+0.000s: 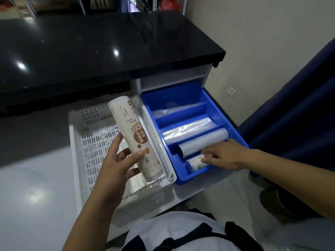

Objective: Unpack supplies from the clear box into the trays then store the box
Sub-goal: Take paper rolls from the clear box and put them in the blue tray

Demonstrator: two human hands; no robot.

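Left hand [116, 160] grips a roll [135, 137] — right hand [222, 154], fingers extended, touches blue tray's [224, 113] front roll [196, 163].

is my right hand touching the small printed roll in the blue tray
Touching. The head view shows the right hand with its fingertips resting on the small printed roll in the blue tray.

- Left hand [116, 165] gripped a printed roll [135, 137] over the white basket [94, 142].
- Right hand [224, 155] rested fingers on a small roll [196, 163] in the blue tray [181, 93], beside a plain white roll [203, 142].
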